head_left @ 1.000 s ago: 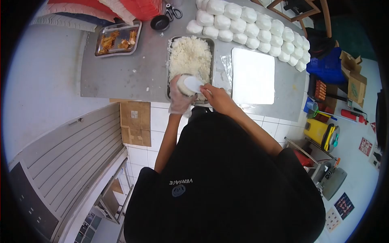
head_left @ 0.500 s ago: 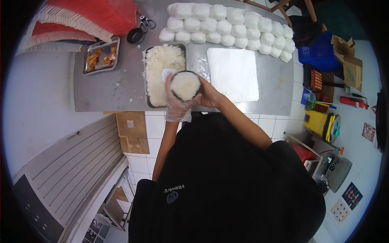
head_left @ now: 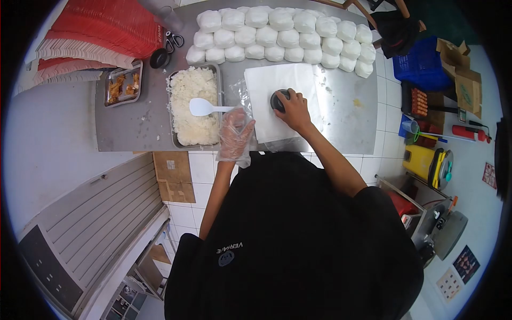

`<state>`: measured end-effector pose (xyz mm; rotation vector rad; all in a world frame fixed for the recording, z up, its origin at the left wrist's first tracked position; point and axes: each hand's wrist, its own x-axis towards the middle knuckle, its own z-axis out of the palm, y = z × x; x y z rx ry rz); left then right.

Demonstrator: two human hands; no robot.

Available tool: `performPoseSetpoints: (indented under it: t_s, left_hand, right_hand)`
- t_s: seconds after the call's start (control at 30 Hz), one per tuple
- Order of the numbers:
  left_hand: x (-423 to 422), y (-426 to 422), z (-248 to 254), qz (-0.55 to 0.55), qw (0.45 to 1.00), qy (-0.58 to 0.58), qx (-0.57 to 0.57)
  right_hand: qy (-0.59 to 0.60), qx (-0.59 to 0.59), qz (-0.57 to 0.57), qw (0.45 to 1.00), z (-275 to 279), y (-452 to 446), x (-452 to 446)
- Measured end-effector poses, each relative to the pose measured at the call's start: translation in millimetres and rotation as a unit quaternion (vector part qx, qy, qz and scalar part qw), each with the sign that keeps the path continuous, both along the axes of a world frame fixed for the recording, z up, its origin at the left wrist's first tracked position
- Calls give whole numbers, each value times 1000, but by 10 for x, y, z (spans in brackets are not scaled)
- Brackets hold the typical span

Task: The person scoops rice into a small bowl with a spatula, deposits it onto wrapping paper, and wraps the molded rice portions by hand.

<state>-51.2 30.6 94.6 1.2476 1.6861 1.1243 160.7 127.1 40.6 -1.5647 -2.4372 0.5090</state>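
While the bare right hand (head_left: 295, 110) has its fingers curled around a black bowl (head_left: 278, 101) that looks bottom up on the white paper (head_left: 262, 125), the left hand (head_left: 234, 133) is over by the rice in a clear plastic glove (head_left: 232, 154). Those gloved fingers are partly bent and a bit apart, right at the handle end of a white spoon (head_left: 200, 107), but honestly I can't tell if they're pinching it. The spoon's head is over the rice (head_left: 192, 129) in a metal tray (head_left: 219, 80), just left of the paper on the table (head_left: 354, 122). Rows of white bundles (head_left: 281, 19) are stacked along the far side, and scissors (head_left: 169, 47) and a smaller tray of fried food (head_left: 140, 92) are off to the left.
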Motion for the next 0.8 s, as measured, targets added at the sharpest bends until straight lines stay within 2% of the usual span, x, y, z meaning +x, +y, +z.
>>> performPoseSetpoints:
  t_s: [0.03,0.1,0.2,0.27,0.4,0.5,0.57,0.6,0.67,0.7,0.73,0.77,0.8]
  left_hand:
    - [112,-20,-26,-1,999,5,-37]
    - [237,-50,-160,0,997,11,-74]
    - [346,-171,-730,7,988,64,-138]
    - [378,-213,-1053,33,960,191,-200]
    - [466,-214,-1093,61,952,186,-235]
    - [523,-152,-1106,60,946,207,-243]
    - [485,-139,-1165,94,948,129,-277]
    - [449,-174,-1285,96,947,128,-280]
    - [390,-231,-1538,89,960,100,-244]
    - [416,-235,-1425,94,960,99,-246]
    - [457,-206,-1178,114,947,-47,-298]
    - [479,-192,-1033,127,912,-191,-340]
    - [481,-217,-1048,126,912,-191,-339]
  right_hand:
    - [0,-34,1,999,18,8,22]
    - [13,-23,-1,1000,66,10,79]
    - [84,-8,-29,996,210,23,179]
    - [44,-49,9,998,178,41,250]
    - [40,-49,-13,998,251,12,287]
    - [25,-24,38,999,141,65,297]
    - [67,-33,39,996,151,127,290]
    - [67,-36,41,996,197,137,335]
    - [267,7,-47,962,330,193,552]
    - [332,-4,-110,937,313,215,706]
    - [351,-43,-201,914,327,229,858]
    - [321,-27,-245,914,213,269,1064]
    - [276,-44,-299,912,226,262,1209]
